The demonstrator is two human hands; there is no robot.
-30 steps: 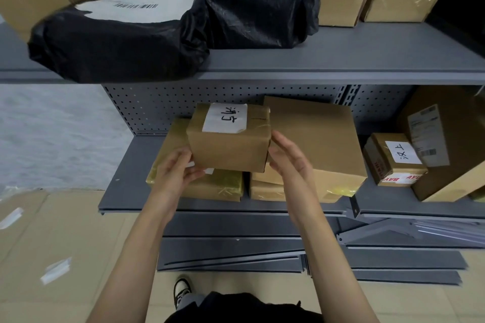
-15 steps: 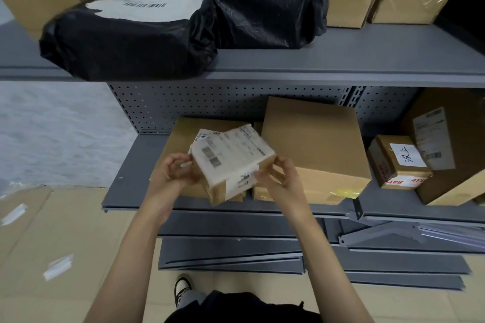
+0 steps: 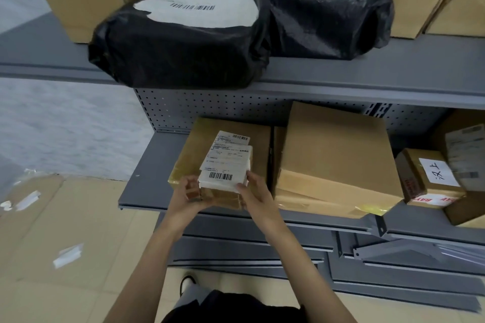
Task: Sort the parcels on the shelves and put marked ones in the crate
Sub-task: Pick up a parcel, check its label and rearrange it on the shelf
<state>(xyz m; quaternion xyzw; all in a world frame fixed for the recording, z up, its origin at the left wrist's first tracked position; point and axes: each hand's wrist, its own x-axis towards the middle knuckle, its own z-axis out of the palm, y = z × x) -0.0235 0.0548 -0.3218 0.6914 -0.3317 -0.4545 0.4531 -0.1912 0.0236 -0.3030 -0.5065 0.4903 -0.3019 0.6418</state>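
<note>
I hold a small brown parcel [image 3: 225,173] between both hands, its white shipping label with a barcode facing up. My left hand [image 3: 189,191] grips its left end and my right hand [image 3: 256,193] grips its right end. It hovers just over the front of a flat taped box [image 3: 199,149] on the lower shelf [image 3: 147,189]. A large brown box [image 3: 336,155] sits to the right, and further right a small box [image 3: 430,178] carries a handwritten white sticker. No crate is in view.
The upper shelf [image 3: 367,73] carries two black plastic-wrapped parcels [image 3: 178,42] [image 3: 328,18] and brown boxes [image 3: 84,0]. Loose grey shelf parts [image 3: 393,254] lie on the floor under the lower shelf. Flattened cardboard [image 3: 78,231] covers the floor to the left. My shoe [image 3: 187,283] shows below.
I have turned the small parcel over: a second ago its handwritten sticker faced me, now the printed barcode label faces up. The parcel has come lower, over the flat box.
</note>
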